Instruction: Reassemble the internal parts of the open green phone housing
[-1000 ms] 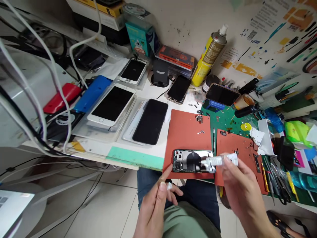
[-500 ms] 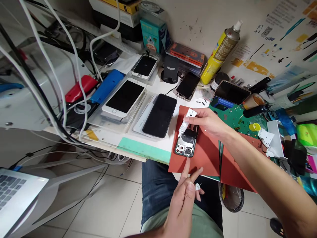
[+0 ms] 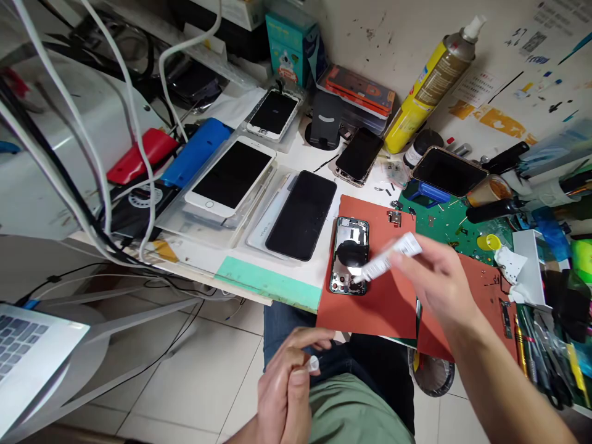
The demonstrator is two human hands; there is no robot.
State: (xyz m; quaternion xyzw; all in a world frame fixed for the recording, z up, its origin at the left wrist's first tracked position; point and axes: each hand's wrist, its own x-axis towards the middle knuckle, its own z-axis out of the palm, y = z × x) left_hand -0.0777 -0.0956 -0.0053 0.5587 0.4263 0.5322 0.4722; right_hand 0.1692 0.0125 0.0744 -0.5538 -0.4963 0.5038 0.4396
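My right hand (image 3: 439, 277) pinches a small white tube (image 3: 391, 254) over the open phone (image 3: 350, 253). The tube tilts down to the left, its nozzle at the phone's lower right, near the camera part; whether it touches I cannot tell. The phone lies upright-on on a red mat (image 3: 370, 317), its metal inside and a dark round patch showing. My left hand (image 3: 289, 376) is held below the table edge over my lap. Between its thumb and curled fingers sits a small white cap (image 3: 313, 364).
Left of the mat lie a black phone screen (image 3: 301, 216) and a white phone (image 3: 230, 176) on plastic sleeves. A yellow spray can (image 3: 432, 86) leans at the wall. Tweezers and pens (image 3: 531, 351) lie right. A green mat (image 3: 456, 219) carries small parts.
The tube has swung to the right side of the phone, its nozzle now over the lower right. My left hand has drawn back from the phone's lower edge, down and left.
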